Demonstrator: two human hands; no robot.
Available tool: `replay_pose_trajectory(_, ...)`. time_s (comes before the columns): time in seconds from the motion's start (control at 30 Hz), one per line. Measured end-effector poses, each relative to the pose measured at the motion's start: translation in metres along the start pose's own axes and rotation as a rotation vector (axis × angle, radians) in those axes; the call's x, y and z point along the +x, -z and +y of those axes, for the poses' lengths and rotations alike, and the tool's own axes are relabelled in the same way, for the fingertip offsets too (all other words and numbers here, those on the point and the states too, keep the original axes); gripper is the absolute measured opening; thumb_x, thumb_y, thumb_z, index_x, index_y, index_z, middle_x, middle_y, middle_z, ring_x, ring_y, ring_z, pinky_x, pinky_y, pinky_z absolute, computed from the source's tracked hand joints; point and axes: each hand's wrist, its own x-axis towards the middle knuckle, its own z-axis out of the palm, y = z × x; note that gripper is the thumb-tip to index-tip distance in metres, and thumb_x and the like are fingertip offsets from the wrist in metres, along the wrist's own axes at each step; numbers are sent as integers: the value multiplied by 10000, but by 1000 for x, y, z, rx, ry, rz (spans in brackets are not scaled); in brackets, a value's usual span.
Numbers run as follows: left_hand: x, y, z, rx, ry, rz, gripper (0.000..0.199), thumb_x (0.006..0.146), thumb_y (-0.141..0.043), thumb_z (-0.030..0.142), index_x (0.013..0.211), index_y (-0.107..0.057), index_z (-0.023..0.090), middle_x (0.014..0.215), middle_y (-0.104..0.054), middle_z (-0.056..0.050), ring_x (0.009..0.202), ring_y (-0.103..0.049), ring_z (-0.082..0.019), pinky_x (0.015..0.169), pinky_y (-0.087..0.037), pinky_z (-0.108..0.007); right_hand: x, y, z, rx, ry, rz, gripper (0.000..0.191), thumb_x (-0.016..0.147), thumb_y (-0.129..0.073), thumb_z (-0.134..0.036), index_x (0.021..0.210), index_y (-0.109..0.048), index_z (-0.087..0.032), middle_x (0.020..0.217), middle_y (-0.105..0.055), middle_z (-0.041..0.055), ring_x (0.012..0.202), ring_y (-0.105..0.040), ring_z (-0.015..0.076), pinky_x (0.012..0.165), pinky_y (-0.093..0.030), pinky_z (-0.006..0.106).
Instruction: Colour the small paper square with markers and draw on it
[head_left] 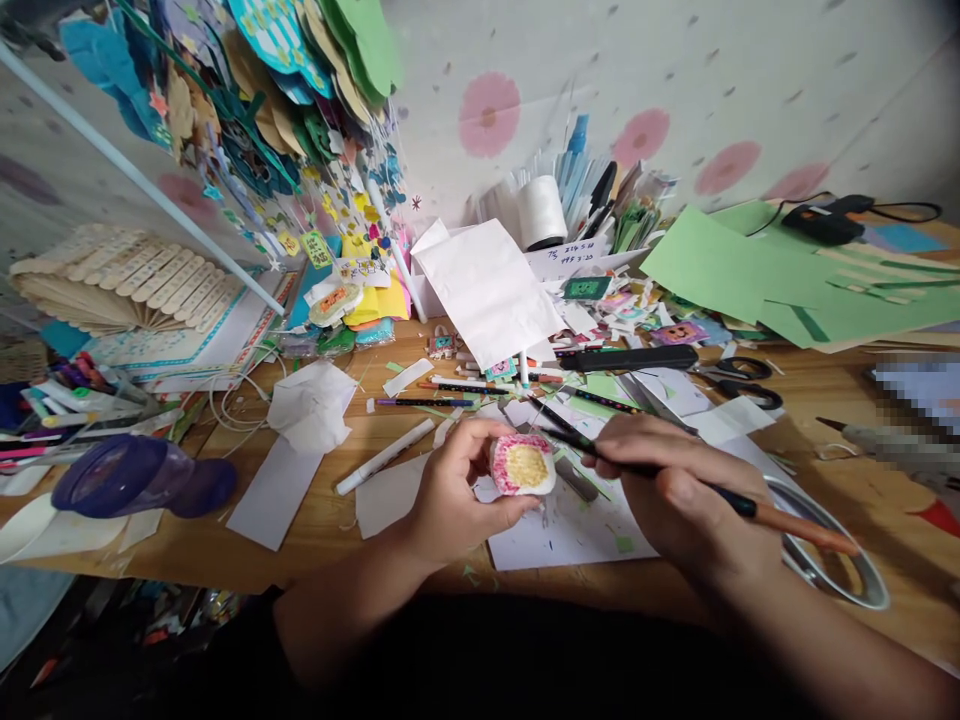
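My left hand (454,490) pinches a small rounded white piece (527,466) between thumb and fingers, above the table's front part. Its face is coloured yellow in the middle with a pink border. From the right, my right hand (694,495) grips a slender black stick-like tool with an orange-brown end (806,527). The tool's dark tip points left, close to the coloured piece; whether it touches cannot be made out. Under both hands lies a white sheet (540,545) with green scraps. A white marker (385,456) rests left of my left hand.
Behind are pencils, paper scraps, a black cutter-like tool (630,358) and scissors (739,380). A purple cup (112,478) lies at left, a tape ring (874,590) and glue gun (885,442) at right. Paper decorations (277,60) hang at upper left.
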Motion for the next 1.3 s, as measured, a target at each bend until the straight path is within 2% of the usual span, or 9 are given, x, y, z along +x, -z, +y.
replay_pose_trajectory(0.13,1,-2,1,91,-23,-9,469,649,-764,143,1042,-516,204,866,-632,-30,775,-604,-164,689,-471,-254,-1,-1,-9,-47,-77,-138,125,849,-617,-271,948,-691,-248,803,-687,53,751,-644,204,639,-532,337)
replay_pose_trajectory(0.27,2,-2,2,126,-47,-30,458,650,-744,126,1036,-509,204,855,-633,-27,756,-605,-164,667,-469,-251,6,-10,-15,-56,-39,-201,52,832,-633,-245,870,-665,-231,712,-658,38,671,-637,188,597,-537,324)
replay_pose_trajectory(0.53,1,-1,3,110,-15,-85,475,651,-757,148,1051,-507,204,881,-651,-39,842,-626,-195,711,-476,-260,2,-5,-10,-104,-98,-68,69,832,-637,-226,889,-669,-248,766,-675,39,724,-646,195,641,-530,326)
replay_pose_trajectory(0.7,1,-1,3,119,-3,-92,484,647,-750,123,1054,-501,201,900,-656,-48,851,-629,-195,710,-476,-258,5,-6,-14,-76,-30,-227,107,822,-637,-190,902,-680,-246,756,-680,43,722,-655,204,627,-537,333)
replay_pose_trajectory(0.87,1,0,3,70,-7,-103,482,647,-763,140,1050,-505,202,907,-649,-49,868,-623,-196,727,-474,-258,4,-4,-10,-84,-102,-50,71,828,-647,-227,888,-680,-248,764,-680,38,741,-651,198,663,-535,336)
replay_pose_trajectory(1.0,2,0,3,23,3,-120,493,647,-773,148,1054,-500,205,914,-640,-45,839,-613,-179,730,-471,-258,2,-3,-9,-67,-71,-178,88,825,-651,-221,900,-692,-242,784,-702,52,748,-661,209,655,-545,344)
replay_pose_trajectory(1.03,2,0,2,10,5,-126,496,646,-777,153,1055,-499,205,918,-637,-45,839,-610,-177,737,-472,-260,2,-3,-8,-73,-76,-163,86,824,-653,-212,894,-694,-241,784,-702,51,747,-659,207,654,-543,341)
replay_pose_trajectory(1.2,2,1,0,-42,16,-125,504,636,-796,162,1049,-511,209,927,-624,-36,829,-599,-159,739,-469,-251,3,-1,-4,71,-90,96,71,797,-685,-256,862,-705,-235,747,-681,31,683,-624,184,607,-510,325)
replay_pose_trajectory(1.3,1,2,-1,-59,37,-111,506,640,-795,157,1059,-516,215,940,-630,-38,825,-603,-158,738,-474,-255,4,1,-4,128,-70,182,52,776,-700,-253,812,-719,-221,708,-666,31,660,-605,183,555,-478,313)
